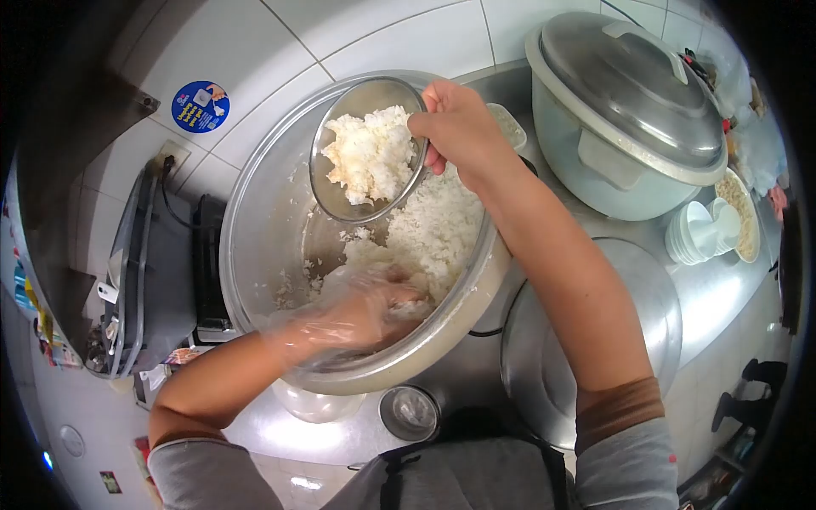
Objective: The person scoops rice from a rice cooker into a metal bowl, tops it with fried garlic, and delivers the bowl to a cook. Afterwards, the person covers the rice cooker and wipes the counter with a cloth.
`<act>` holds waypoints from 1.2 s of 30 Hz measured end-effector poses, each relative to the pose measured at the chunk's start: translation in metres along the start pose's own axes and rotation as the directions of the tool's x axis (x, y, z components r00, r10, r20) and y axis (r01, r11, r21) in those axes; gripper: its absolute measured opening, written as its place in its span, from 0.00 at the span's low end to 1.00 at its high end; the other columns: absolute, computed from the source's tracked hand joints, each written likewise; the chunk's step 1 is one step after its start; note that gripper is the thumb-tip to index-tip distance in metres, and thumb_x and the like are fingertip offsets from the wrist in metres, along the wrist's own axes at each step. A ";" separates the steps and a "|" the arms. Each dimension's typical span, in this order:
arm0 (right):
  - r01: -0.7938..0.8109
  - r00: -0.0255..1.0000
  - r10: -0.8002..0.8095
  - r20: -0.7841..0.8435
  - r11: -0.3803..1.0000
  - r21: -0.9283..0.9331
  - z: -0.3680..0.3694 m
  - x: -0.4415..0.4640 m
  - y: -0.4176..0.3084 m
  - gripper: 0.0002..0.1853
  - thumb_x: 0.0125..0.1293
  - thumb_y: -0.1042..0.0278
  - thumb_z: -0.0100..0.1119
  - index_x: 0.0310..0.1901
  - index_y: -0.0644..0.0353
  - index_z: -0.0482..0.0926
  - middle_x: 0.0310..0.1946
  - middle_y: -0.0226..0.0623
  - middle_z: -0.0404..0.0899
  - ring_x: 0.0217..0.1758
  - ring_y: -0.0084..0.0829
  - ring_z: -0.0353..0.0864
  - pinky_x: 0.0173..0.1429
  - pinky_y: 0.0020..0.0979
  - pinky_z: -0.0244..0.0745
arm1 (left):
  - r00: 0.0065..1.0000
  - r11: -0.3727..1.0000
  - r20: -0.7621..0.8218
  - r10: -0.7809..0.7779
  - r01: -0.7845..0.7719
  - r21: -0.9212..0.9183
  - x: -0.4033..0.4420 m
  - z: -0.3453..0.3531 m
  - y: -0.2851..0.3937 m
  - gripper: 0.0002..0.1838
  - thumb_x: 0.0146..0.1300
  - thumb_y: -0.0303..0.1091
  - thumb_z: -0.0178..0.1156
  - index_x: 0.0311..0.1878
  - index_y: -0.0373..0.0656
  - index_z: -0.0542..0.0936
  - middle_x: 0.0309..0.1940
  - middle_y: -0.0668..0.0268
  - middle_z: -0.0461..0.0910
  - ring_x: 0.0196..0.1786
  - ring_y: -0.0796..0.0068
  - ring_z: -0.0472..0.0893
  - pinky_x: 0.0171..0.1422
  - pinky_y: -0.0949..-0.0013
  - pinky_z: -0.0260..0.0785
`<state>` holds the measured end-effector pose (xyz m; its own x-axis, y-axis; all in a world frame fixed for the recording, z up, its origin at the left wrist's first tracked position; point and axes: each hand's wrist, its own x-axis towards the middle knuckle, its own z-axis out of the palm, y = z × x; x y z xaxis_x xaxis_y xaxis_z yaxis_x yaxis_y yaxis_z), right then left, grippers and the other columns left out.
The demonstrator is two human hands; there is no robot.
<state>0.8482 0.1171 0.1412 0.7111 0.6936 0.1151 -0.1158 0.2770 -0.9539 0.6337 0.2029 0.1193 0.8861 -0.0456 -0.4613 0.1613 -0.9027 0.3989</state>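
A large round metal pot (263,178) holds a heap of white rice (438,225), thickest on its right side. My right hand (455,127) is bare and pinches the rim of a shallow metal bowl (340,202), which is tilted over the pot with a clump of rice (371,155) in it. Down in the pot, my left hand (370,306) wears a clear plastic glove and has its fingers in the rice; the fingertips are partly hidden by rice and plastic, and what they grip cannot be made out.
A lidded rice cooker (629,110) stands at the back right, with stacked white scoops (697,234) beside it. A large round lid (595,340) lies right of the pot. A metal cup (409,414) is near the front edge; a grey bin-like container (161,263) is left.
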 end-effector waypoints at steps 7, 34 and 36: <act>-0.002 1.000 0.002 0.003 0.999 -0.035 0.000 -0.003 -0.002 0.12 0.53 0.79 0.57 0.25 0.57 0.63 0.17 0.31 0.67 0.13 0.23 0.70 0.13 0.26 0.62 | 0.955 0.948 0.048 -0.294 0.298 -0.110 -0.042 -0.004 -0.011 0.31 0.56 0.47 0.68 0.61 0.45 0.75 0.68 0.45 0.62 0.71 0.51 0.62 0.73 0.60 0.55; -0.102 0.970 0.151 0.190 0.964 -0.246 -0.004 0.037 0.001 0.12 0.51 0.79 0.58 0.24 0.54 0.64 0.17 0.28 0.68 0.13 0.21 0.69 0.15 0.26 0.64 | 0.810 0.255 -0.535 -0.240 -0.479 -0.840 0.016 -0.112 0.005 0.26 0.63 0.49 0.61 0.59 0.43 0.75 0.56 0.57 0.76 0.58 0.64 0.78 0.62 0.59 0.71; -0.171 0.952 0.217 0.216 0.962 -0.214 -0.004 0.041 -0.002 0.12 0.51 0.79 0.58 0.24 0.53 0.64 0.17 0.28 0.68 0.13 0.21 0.69 0.14 0.26 0.64 | 0.729 0.604 -0.599 -0.331 -0.324 -0.728 0.026 -0.110 -0.002 0.23 0.63 0.48 0.62 0.54 0.41 0.78 0.55 0.57 0.76 0.57 0.66 0.77 0.61 0.66 0.70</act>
<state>0.8804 0.1424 0.1471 0.5021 0.8640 -0.0373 -0.0843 0.0059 -0.9964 0.7042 0.2502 0.1938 0.8528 0.5222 0.0063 0.1270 -0.2192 0.9674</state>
